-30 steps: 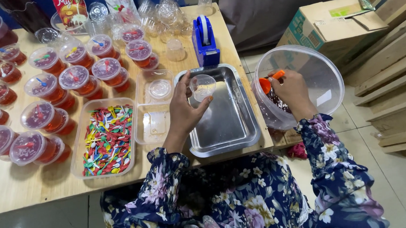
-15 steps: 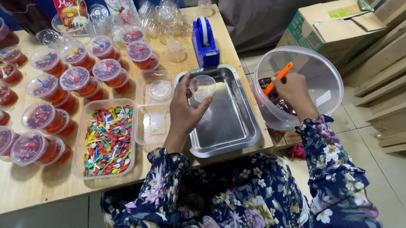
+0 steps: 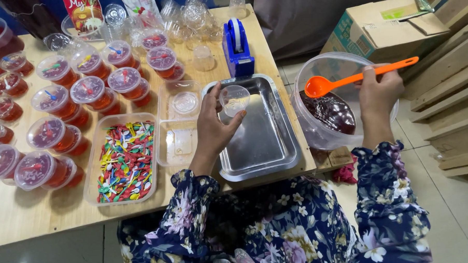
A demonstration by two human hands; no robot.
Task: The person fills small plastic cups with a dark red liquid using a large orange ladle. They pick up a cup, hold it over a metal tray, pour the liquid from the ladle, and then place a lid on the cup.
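Cups of red jelly (image 3: 51, 107) crowd frame left; left hand (image 3: 213, 128) grips clear cup (image 3: 234, 99) over tray (image 3: 276, 151), right hand (image 3: 379, 92) clasps orange spoon (image 3: 346, 81) above tub (image 3: 317, 136).

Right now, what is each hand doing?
Left hand: closed on a small clear cup over the metal tray.
Right hand: closed on an orange spoon above the big clear bowl.
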